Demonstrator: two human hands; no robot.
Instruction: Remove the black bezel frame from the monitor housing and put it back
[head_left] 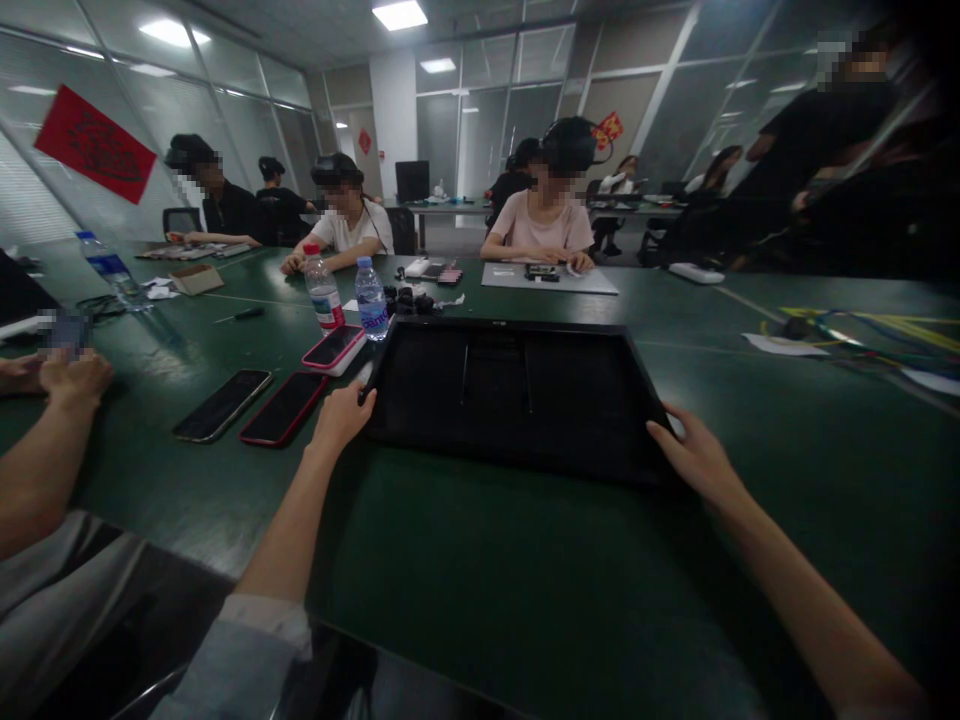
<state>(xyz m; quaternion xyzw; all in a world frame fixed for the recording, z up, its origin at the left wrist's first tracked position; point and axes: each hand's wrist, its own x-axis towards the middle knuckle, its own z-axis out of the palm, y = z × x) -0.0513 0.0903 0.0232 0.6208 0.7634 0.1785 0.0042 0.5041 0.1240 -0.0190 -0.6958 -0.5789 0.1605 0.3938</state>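
Observation:
In front of me, over the green table (480, 560), is a wide black rectangular panel with a raised rim, which looks like a monitor casing (420, 400). A small light mark sits mid-way along its far edge, and two thin upright lines show inside it. My left hand (346, 412) grips the left side, thumb on the rim. On the right side, my right hand (694, 445) holds the edge, its fingers partly hidden behind. Left of my left hand lie a red-edged phone (283, 410), a dark phone (223, 405) and a pink-cased phone (334, 348) on a white box.
Beyond the casing stand a red-capped bottle (324, 295) and a blue-capped bottle (371, 300). Coloured cables (855, 335) lie at right. A neighbour's hands (71, 378) hold something at left. Across the table, a person in pink (544, 220) works at a pale board (585, 282).

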